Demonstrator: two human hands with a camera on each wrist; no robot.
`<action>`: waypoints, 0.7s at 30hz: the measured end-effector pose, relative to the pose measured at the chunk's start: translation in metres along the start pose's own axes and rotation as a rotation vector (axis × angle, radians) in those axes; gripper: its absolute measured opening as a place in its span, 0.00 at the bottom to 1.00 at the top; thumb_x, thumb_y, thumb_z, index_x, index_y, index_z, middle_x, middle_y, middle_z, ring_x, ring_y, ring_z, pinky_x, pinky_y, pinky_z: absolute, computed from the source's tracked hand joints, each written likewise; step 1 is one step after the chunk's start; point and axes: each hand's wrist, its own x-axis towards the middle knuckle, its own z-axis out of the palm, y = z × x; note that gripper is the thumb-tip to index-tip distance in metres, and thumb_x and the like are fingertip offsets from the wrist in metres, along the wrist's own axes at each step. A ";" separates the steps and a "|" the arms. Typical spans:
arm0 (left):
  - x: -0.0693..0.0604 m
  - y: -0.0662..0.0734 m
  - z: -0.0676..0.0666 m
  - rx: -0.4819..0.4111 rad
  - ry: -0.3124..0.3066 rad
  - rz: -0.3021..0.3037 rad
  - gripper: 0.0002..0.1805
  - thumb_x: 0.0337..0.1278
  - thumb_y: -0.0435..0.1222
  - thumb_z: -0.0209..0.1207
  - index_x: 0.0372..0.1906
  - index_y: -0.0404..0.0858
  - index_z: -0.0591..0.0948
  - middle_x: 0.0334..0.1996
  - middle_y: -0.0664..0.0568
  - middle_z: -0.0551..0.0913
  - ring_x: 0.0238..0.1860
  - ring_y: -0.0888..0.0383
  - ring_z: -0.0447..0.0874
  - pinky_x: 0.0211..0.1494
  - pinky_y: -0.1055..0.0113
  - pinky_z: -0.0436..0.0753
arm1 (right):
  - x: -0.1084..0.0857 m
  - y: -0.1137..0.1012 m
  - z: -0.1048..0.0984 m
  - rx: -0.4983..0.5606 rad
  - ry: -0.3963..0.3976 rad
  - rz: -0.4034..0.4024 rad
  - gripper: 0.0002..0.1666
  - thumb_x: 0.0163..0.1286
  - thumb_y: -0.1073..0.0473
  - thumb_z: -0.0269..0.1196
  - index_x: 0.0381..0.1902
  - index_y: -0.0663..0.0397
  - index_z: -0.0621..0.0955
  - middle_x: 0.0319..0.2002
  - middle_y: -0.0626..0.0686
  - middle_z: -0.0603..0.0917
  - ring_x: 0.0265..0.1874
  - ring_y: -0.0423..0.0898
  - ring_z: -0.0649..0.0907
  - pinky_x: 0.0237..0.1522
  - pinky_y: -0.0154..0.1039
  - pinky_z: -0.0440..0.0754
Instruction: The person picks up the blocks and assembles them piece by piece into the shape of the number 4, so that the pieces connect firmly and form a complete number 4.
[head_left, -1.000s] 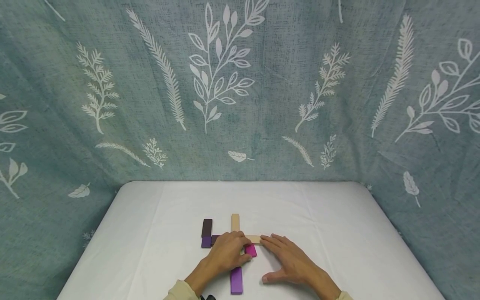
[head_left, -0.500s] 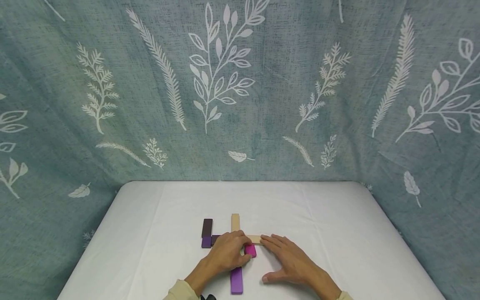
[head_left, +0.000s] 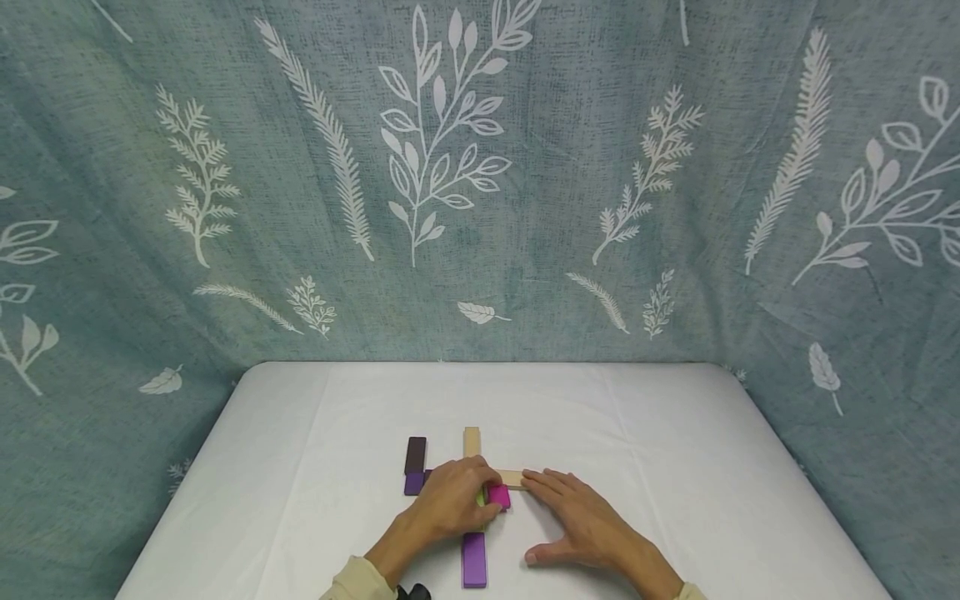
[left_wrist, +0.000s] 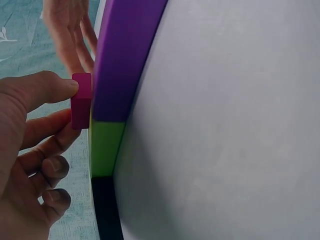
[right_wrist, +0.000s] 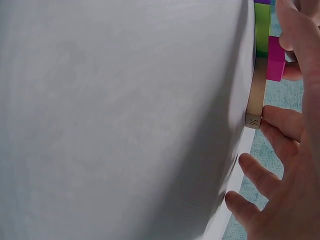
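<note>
My left hand (head_left: 453, 500) pinches a magenta block (head_left: 499, 497) between thumb and fingers. In the left wrist view the block (left_wrist: 81, 100) appears above the row of flat blocks, beside the green block (left_wrist: 107, 149); whether it touches them I cannot tell. My right hand (head_left: 581, 518) lies with fingers extended and thumb spread. Its fingertips touch the end of a plain wooden block (right_wrist: 256, 90), which bears a small printed mark. A purple block (head_left: 474, 560) joins the green one on the near side. My left hand hides the middle of the arrangement.
Left of the hand, a dark brown block (head_left: 416, 455) meets a dark purple block (head_left: 414, 484). Another plain wooden block (head_left: 471, 442) points away at the back. Everything lies on a white-covered table (head_left: 300, 517), with a leaf-patterned curtain (head_left: 480, 183) behind it.
My left hand has shifted slightly left with the magenta block, and more of the green block shows beside it. The right hand has stayed in place.
</note>
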 end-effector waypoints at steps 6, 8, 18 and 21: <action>0.001 -0.003 -0.008 -0.013 -0.003 -0.036 0.15 0.52 0.46 0.72 0.44 0.44 0.88 0.35 0.61 0.82 0.31 0.68 0.72 0.35 0.71 0.75 | 0.000 0.000 0.000 0.000 0.004 -0.003 0.58 0.55 0.22 0.66 0.73 0.51 0.71 0.73 0.49 0.70 0.70 0.60 0.69 0.67 0.62 0.66; 0.001 -0.006 -0.010 -0.014 -0.002 -0.046 0.15 0.53 0.46 0.72 0.44 0.44 0.88 0.34 0.61 0.81 0.30 0.68 0.72 0.33 0.72 0.73 | 0.000 0.000 0.000 -0.002 0.012 -0.008 0.58 0.55 0.22 0.66 0.73 0.52 0.71 0.73 0.49 0.70 0.70 0.59 0.69 0.67 0.62 0.66; -0.002 -0.016 -0.019 -0.060 0.010 -0.073 0.14 0.54 0.45 0.72 0.43 0.43 0.88 0.35 0.59 0.82 0.30 0.67 0.71 0.32 0.74 0.72 | 0.002 0.000 -0.001 0.020 0.016 -0.001 0.56 0.56 0.25 0.68 0.72 0.52 0.72 0.72 0.50 0.71 0.70 0.60 0.69 0.66 0.62 0.67; -0.004 -0.019 -0.021 -0.056 0.017 -0.083 0.14 0.55 0.45 0.71 0.43 0.44 0.88 0.35 0.59 0.82 0.31 0.66 0.72 0.33 0.72 0.74 | 0.003 0.000 -0.001 0.026 0.018 -0.002 0.55 0.55 0.25 0.68 0.71 0.53 0.73 0.72 0.51 0.71 0.70 0.60 0.69 0.66 0.62 0.67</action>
